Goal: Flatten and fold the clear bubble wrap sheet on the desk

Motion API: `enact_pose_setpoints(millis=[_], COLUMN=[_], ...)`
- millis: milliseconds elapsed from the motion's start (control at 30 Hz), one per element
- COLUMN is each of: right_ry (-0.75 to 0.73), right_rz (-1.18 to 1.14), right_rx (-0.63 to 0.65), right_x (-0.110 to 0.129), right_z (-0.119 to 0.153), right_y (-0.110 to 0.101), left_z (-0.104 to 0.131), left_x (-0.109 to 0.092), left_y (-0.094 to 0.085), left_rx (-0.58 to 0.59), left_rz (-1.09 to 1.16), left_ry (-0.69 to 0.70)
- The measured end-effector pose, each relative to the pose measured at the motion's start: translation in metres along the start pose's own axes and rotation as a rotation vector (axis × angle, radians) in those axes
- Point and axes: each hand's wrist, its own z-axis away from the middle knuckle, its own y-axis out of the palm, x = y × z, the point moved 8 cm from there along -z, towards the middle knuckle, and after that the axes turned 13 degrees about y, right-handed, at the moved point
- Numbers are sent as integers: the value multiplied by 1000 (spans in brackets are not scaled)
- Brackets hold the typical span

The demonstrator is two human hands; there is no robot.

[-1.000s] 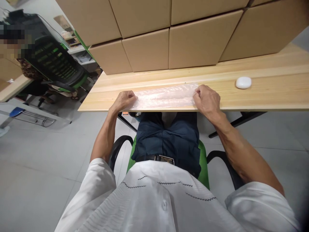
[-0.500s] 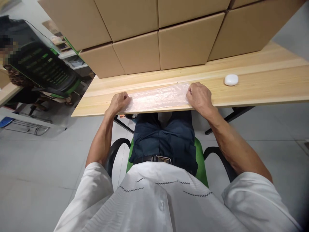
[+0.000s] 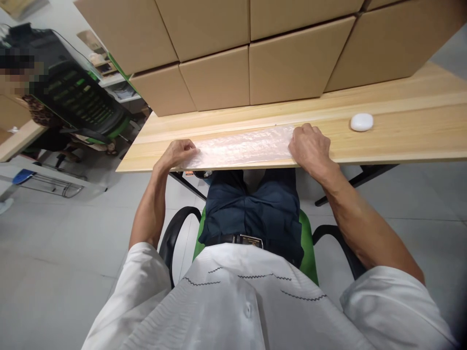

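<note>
A long strip of clear, wrinkled plastic film [image 3: 242, 146] lies flat along the front edge of the wooden table [image 3: 401, 131]. My left hand [image 3: 180, 153] pinches its left end between thumb and fingers. At the other end, my right hand [image 3: 311, 148] is curled closed on the film, knuckles up. The film stretches between the two hands. To the right of my right hand, a small white rounded object [image 3: 362, 122] rests on the table.
Stacked brown cardboard boxes [image 3: 215, 80] stand along the back of the table. My legs and a green chair [image 3: 308, 248] are below the front edge. At the far left, another person sits beside a black and green chair [image 3: 85, 97].
The whole view has shifted slightly, so the table and boxes appear further right. My left hand's fingers look more extended over the film's end. The film still lies between both hands.
</note>
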Motion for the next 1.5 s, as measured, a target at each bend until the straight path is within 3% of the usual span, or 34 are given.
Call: enact_pose_setpoints(millis=[133,233,300,467,533,600,800,1000,1067,1133,1200,1333,1400,1500], right_ry=[24,-3,-7,-87,-96,-84,-11,53,39,-48,-188,-413,-415,-370], right_rz=[45,122,166,58,58,83,178,143,151,133,114,65,83,150], right_rx=[29,0,-24,-100,-101,-79,9,-32,-56,-53,57,353,427,497], right_x=[6,11,11,12,11,11,10,-2,7,33,71,140,153,146], right_z=[3,5,6,6,5,4,-1,-7,0,14,33,65,66,59], right_y=[-4,-7,-7,-8,-6,-5,-4,-28,-39,-43,-28,26,45,57], left_z=[4,10,12,5,1,-2,-4,-5,-5,-4,-3,-4,-5,-4], left_x=[8,-9,-34,-109,-120,-120,-106,-106,-107,-108,-110,-110,-109,-111], left_y=[-16,-11,12,110,135,147,146,147,148,148,147,146,147,148], left_rx=[-118,-216,-205,45,101,138,187,169,192,217,222,232,241,232], left_rz=[-219,-345,-351,-324,-328,-345,-383,-367,-394,-441,-492,-564,-579,-583], left_ry=[0,87,208,534,554,530,498,519,509,499,495,479,470,474])
